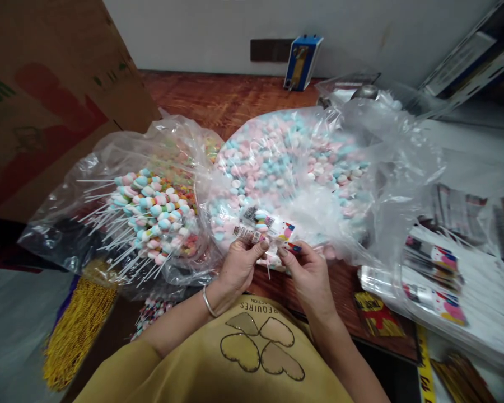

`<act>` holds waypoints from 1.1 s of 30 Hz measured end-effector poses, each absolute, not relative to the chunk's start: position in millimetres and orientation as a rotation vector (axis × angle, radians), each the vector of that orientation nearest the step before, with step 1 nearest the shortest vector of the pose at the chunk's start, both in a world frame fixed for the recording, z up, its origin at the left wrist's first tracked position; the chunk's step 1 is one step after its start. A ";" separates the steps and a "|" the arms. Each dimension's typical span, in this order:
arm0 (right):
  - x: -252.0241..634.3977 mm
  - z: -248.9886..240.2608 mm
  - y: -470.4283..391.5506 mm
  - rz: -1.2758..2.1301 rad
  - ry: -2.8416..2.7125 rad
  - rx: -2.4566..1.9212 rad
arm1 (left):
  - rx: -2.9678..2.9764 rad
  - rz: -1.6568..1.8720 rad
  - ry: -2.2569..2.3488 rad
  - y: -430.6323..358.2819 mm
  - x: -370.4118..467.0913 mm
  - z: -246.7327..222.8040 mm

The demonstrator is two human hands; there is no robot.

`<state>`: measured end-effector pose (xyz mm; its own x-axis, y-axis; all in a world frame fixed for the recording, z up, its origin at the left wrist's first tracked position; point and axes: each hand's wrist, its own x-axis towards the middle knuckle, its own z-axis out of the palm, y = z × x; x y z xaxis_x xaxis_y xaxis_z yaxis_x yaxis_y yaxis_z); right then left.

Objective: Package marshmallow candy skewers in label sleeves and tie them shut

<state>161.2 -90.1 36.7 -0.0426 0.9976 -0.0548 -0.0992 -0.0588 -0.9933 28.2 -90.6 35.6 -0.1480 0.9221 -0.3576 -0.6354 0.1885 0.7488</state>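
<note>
Between my two hands is a small clear printed wrapper point(286, 228) with a marshmallow stick point(262, 220) in or against it; which one I cannot tell. My left hand point(240, 266) is closed, thumb pressing on the wrapper's left part. Its opposite edge is pinched in the thumb and fingers of my right hand point(309, 274). A white stick end pokes out below, between the hands. Just beyond them lies a big clear bag point(273, 151) of loose pink, blue and white marshmallows. On the left, a pile of marshmallow sticks point(155, 210) rests on clear plastic.
Stacks of printed wrappers point(437, 305) and white sticks point(483, 280) lie at the right. A red and yellow packet point(378, 314) sits near the table edge. Behind stand a cardboard box point(54, 106) and a blue box point(303, 62). Yellow fringe point(79, 330) hangs at lower left.
</note>
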 end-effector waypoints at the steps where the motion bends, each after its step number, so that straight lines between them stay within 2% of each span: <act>1: 162.0 36.3 -90.1 1.298 -1.172 -1.177 | 0.377 1.413 0.997 -91.3 28.4 34.9; 8: 163.1 35.6 -89.4 1.184 -1.383 -1.205 | 0.459 1.307 0.902 -92.7 25.2 38.3; 18: 158.5 33.7 -89.2 1.362 -1.194 -1.185 | 0.410 1.455 1.014 -86.5 20.8 32.8; 24: 159.8 34.9 -92.2 1.116 -1.357 -1.259 | 0.329 1.407 1.004 -85.6 18.7 34.3; 28: 160.3 41.5 -96.7 1.116 -1.306 -1.178 | 0.135 1.401 0.940 -84.0 17.5 32.7; 33: 159.7 46.8 -102.5 0.865 -1.485 -1.079 | 0.127 1.454 0.935 -82.9 16.9 32.2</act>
<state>159.7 -102.5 46.8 -0.0349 0.9434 0.3298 0.1791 0.3305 -0.9267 16.9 -82.9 32.2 -0.1551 0.8738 -0.4610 -0.7819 0.1766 0.5979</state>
